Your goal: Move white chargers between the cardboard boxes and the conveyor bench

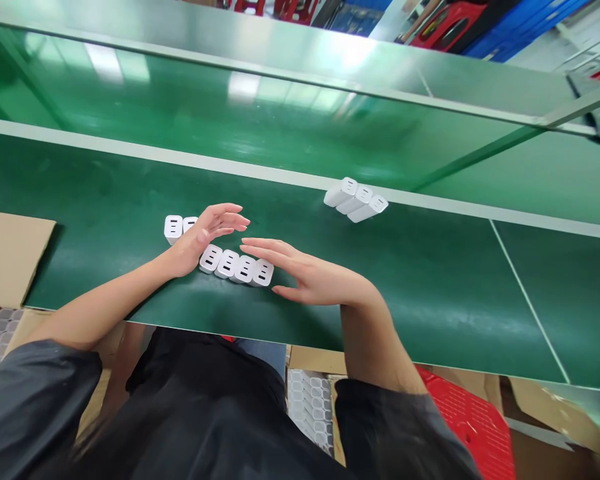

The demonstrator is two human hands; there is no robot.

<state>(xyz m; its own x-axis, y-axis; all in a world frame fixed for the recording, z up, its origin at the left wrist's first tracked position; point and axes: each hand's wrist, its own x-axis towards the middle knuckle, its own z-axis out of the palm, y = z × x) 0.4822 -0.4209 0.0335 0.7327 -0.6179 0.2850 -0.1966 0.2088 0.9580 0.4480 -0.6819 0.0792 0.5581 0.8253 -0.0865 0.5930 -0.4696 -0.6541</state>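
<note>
Several white charger blocks (237,265) stand side by side in a slanted row on the green work surface, their slotted port faces turned up. My right hand (305,270) is at the row's right end, fingers stretched out over its far side and thumb near the last block. Just left of the row, my left hand (207,233) has its fingers extended and apart, holding nothing. Behind its wrist, a white charger (173,228) stands with a second one partly hidden by the hand. Three more white chargers (357,199) lean together farther back on the right.
A cardboard sheet (15,257) lies at the left edge of the green surface (430,280). A pale strip (180,158) and a green panel run along the back. Below the front edge are a tray of clear cells (310,407) and a red stool (470,420).
</note>
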